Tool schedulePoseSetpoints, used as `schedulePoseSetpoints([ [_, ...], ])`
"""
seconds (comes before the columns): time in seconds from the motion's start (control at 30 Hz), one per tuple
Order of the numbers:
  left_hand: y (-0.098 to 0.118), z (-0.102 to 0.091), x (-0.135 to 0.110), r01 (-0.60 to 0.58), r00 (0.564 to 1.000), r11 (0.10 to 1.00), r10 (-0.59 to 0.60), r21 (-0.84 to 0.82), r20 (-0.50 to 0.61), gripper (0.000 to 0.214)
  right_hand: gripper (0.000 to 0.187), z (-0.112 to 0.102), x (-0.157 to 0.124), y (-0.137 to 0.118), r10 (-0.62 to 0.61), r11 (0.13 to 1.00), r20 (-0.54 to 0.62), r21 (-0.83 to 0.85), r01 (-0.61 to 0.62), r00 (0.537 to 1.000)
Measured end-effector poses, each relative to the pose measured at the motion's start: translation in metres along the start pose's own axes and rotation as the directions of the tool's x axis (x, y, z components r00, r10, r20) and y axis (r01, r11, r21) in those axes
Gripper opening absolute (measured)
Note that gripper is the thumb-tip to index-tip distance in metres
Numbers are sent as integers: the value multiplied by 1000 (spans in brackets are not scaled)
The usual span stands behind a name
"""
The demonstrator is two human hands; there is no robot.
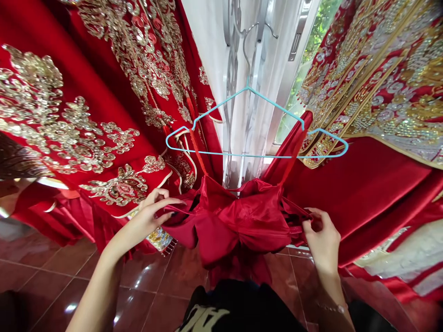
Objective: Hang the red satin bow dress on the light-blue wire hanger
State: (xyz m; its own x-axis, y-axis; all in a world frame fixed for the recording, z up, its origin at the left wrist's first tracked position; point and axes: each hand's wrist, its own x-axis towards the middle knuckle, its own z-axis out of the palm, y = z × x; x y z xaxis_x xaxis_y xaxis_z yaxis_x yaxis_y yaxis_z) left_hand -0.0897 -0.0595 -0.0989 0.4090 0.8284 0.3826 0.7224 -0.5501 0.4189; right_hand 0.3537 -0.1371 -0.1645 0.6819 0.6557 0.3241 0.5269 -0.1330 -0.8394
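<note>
A red satin dress (242, 212) hangs in front of me by thin straps from a light blue hanger (221, 153). The hanger's metal hook is up on a metal rail. At the left, my left hand (154, 212) pinches the edge of the dress's side between thumb and fingers. Over on the right, my right hand (321, 230) is closed on the opposite side of the dress, its fingertips partly hidden in the folds. Between my hands the bodice is spread wide, with its lower part dropping toward the floor.
Red garments with gold beading (114, 138) crowd the left. To the right hangs another beaded red garment (387, 92). Behind the hanger are a white curtain (204, 41) and a window frame (294, 50). The floor has glossy reddish tiles (145, 281).
</note>
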Motion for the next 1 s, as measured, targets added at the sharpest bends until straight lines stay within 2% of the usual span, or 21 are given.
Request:
schedulePoseSetpoints([
  [0.07, -6, 5, -1, 43, 995, 996, -36, 78, -94, 34, 35, 0, 4, -3, -6, 995, 61, 96, 0, 998],
  [0.1, -8, 8, -1, 59, 987, 994, -46, 87, -153, 36, 36, -1, 6, -4, 24, 981, 122, 188, -47, 992],
  [0.2, -7, 16, 0, 82, 953, 996, -73, 20, -295, 31, 45, -4, 6, -3, 145, 837, 353, 454, -305, 924],
  [0.27, -1, 20, 0, 125, 892, 991, -135, -52, -432, 25, 52, -6, 2, -1, 193, 713, 450, 547, -439, 872],
  [0.33, 9, 26, -2, 178, 803, 973, -231, -150, -549, 24, 54, -6, -4, 2, 206, 626, 473, 609, -487, 856],
  [0.37, 15, 30, -3, 195, 767, 958, -282, -210, -576, 25, 53, -6, -7, 3, 209, 599, 476, 628, -497, 854],
  [0.43, 24, 39, -5, 214, 725, 916, -382, -340, -573, 29, 53, -6, -13, 6, 225, 574, 505, 623, -532, 833],
  [0.57, 31, 57, -8, 238, 646, 767, -583, -596, -493, 32, 59, -3, -19, 13, 267, 546, 610, 542, -639, 746],
  [0.63, 31, 63, -8, 222, 620, 699, -640, -680, -454, 32, 59, 1, -20, 16, 296, 506, 573, 585, -634, 765],
  [0.73, 33, 65, -6, 147, 572, 621, -688, -770, -446, 29, 52, 6, -22, 18, 389, 439, 414, 702, -561, 823],
  [0.8, 37, 65, -3, 94, 536, 559, -726, -824, -432, 32, 50, 10, -23, 15, 401, 424, 327, 761, -490, 856],
  [0.9, 44, 61, 0, 37, 519, 506, -747, -862, -416, 40, 56, 13, -24, 5, 266, 458, 231, 824, -333, 936],
  [1.0, 47, 56, 5, 32, 541, 501, -736, -865, -406, 41, 62, 20, -19, -7, 91, 580, 135, 798, -162, 987],
])
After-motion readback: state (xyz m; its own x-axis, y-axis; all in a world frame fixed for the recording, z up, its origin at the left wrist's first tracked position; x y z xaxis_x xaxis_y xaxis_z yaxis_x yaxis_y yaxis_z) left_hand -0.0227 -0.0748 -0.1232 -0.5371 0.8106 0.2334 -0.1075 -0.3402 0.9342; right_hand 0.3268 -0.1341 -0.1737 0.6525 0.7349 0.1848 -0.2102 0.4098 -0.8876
